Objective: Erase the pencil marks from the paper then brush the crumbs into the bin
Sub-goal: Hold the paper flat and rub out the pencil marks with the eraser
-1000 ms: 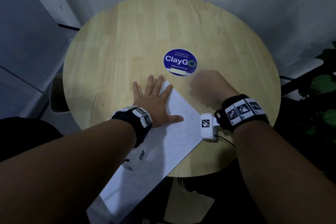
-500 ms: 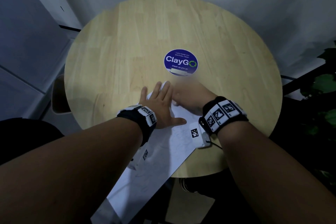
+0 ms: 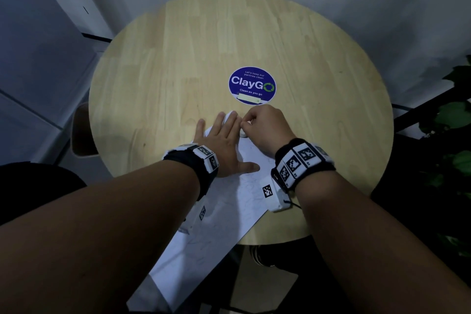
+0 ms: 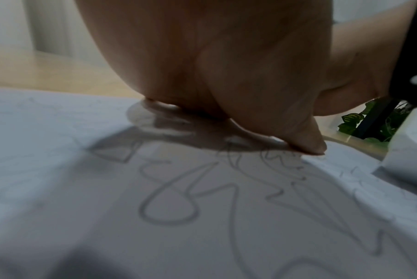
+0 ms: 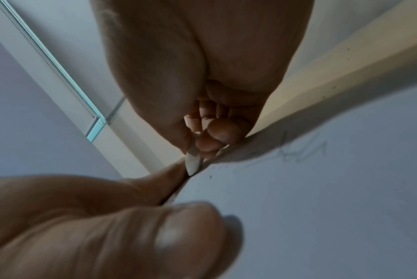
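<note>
A white sheet of paper [image 3: 237, 206] with grey pencil scribbles [image 4: 202, 188] lies on the round wooden table [image 3: 178, 58] and hangs over its near edge. My left hand [image 3: 224, 140] lies flat on the paper's far end with straight, spread fingers. My right hand [image 3: 262, 127] is curled beside it and pinches a small white eraser [image 3: 243, 133], whose tip [image 5: 193, 162] touches the paper next to my left fingers. Faint marks [image 5: 302, 149] show on the paper in the right wrist view. No bin is in view.
A blue round ClayGo sticker [image 3: 252, 85] sits on the table just beyond my hands. A wooden stool [image 3: 81, 132] stands left of the table, green plant leaves [image 3: 456, 120] at the right. Grey walls close in behind.
My right hand moved left from the bare table onto the paper's far end, up against my left fingers. My left hand stayed pressed on the sheet.
</note>
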### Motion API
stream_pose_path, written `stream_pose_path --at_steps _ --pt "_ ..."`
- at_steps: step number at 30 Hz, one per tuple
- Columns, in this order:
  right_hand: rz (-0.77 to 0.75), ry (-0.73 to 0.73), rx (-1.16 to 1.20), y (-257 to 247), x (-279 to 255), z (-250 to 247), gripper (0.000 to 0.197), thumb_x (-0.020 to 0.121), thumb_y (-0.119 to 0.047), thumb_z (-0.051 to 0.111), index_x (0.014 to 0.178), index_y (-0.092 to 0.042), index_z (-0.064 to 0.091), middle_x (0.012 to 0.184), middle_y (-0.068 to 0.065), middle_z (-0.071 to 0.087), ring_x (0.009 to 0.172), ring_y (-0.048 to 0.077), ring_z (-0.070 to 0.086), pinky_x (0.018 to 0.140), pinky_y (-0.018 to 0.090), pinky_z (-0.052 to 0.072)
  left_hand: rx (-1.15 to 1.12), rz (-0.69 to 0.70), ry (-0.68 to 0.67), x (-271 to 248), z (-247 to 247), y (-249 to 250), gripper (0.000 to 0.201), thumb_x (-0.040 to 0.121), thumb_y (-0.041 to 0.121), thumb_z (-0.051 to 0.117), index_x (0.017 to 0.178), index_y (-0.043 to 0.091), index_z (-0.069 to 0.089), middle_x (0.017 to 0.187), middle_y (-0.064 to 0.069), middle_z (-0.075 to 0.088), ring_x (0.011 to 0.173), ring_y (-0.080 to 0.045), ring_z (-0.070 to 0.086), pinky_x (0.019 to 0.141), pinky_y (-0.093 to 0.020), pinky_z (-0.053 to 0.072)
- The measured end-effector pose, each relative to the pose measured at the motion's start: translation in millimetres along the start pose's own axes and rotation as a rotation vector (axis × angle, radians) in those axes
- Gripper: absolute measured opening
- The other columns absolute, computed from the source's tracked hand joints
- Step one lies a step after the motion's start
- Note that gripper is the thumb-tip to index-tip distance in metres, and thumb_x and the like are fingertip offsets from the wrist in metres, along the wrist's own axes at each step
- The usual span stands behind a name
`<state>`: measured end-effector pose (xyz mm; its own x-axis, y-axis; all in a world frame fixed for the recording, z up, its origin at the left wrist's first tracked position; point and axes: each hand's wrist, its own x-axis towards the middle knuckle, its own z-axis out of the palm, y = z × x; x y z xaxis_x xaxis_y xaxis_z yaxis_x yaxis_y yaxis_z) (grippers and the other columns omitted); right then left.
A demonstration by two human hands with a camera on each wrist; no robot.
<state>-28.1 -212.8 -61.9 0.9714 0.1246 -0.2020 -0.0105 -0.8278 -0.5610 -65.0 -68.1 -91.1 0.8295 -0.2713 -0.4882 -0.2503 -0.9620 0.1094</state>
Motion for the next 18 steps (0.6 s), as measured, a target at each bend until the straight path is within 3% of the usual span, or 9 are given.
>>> stream_pose_path --at_steps 2,4,6,8,10,12,14,18 --pt "-0.005 0.016 -0.002 -2 -3 -2 0.019 0.102 -0.023 0.066 0.104 -0.012 0.081 0.098 0.002 0.078 0.093 0.020 0.070 0.085 0.036 0.057 -0.003 0.001 0.006 1 0 -1 0.131 0.076 0.102 0.030 0.162 0.022 -0.026 0.172 0.004 -0.029 0.159 -0.021 -0.026 0.125 -0.065 -0.008" --pt "0.014 -0.025 -0.022 -3 -4 -5 0.020 0.101 -0.023 0.064 0.093 -0.013 0.080 0.091 0.002 0.078 0.087 0.021 0.070 0.079 0.036 0.058 -0.003 0.003 0.009 2 1 -1 0.132 0.075 0.103 0.030 0.163 0.021 -0.024 0.172 0.003 -0.029 0.159 -0.021 -0.026 0.124 -0.065 -0.008" --pt "0.082 -0.213 -0.004 -1 -5 -13 0.019 0.095 -0.015 0.066 0.081 -0.010 0.077 0.076 0.005 0.076 0.069 0.023 0.067 0.064 0.033 0.054 -0.006 0.007 0.010 2 3 -2 0.134 0.074 0.103 0.029 0.165 0.020 -0.022 0.172 0.003 -0.029 0.159 -0.022 -0.026 0.124 -0.065 -0.008" --pt "0.165 -0.392 0.066 2 -10 -22 0.014 0.090 -0.006 0.070 0.079 -0.006 0.078 0.066 0.013 0.073 0.055 0.023 0.059 0.054 0.031 0.048 -0.008 0.008 0.011 3 4 -3 0.134 0.074 0.104 0.029 0.165 0.020 -0.022 0.172 0.003 -0.030 0.159 -0.022 -0.027 0.124 -0.065 -0.008" --pt "0.170 -0.302 0.118 10 -10 -26 0.016 0.090 -0.006 0.070 0.077 -0.010 0.079 0.065 0.006 0.075 0.053 0.019 0.062 0.055 0.030 0.050 -0.012 0.009 0.008 3 4 -3 0.133 0.074 0.103 0.029 0.165 0.020 -0.022 0.172 0.004 -0.031 0.159 -0.021 -0.027 0.124 -0.066 -0.008" --pt "0.128 -0.110 0.138 16 -4 -25 0.018 0.090 -0.010 0.068 0.077 -0.016 0.078 0.068 -0.005 0.077 0.063 0.011 0.072 0.065 0.031 0.058 -0.025 0.010 0.009 3 4 -3 0.133 0.075 0.103 0.029 0.165 0.020 -0.023 0.171 0.004 -0.031 0.158 -0.021 -0.027 0.124 -0.066 -0.009" --pt "0.106 -0.054 0.173 15 0 -20 0.016 0.091 -0.013 0.067 0.081 -0.019 0.078 0.073 -0.006 0.078 0.073 0.007 0.075 0.074 0.032 0.061 -0.025 0.010 0.006 2 4 -2 0.132 0.075 0.103 0.029 0.164 0.020 -0.023 0.171 0.004 -0.031 0.158 -0.021 -0.028 0.124 -0.066 -0.010" --pt "0.014 -0.005 0.069 10 1 -8 0.013 0.095 -0.019 0.067 0.088 -0.021 0.078 0.076 -0.009 0.074 0.072 0.002 0.066 0.063 0.023 0.047 -0.040 0.010 0.012 2 4 -2 0.131 0.076 0.102 0.031 0.165 0.021 -0.022 0.172 0.005 -0.030 0.158 -0.021 -0.028 0.124 -0.065 -0.011"
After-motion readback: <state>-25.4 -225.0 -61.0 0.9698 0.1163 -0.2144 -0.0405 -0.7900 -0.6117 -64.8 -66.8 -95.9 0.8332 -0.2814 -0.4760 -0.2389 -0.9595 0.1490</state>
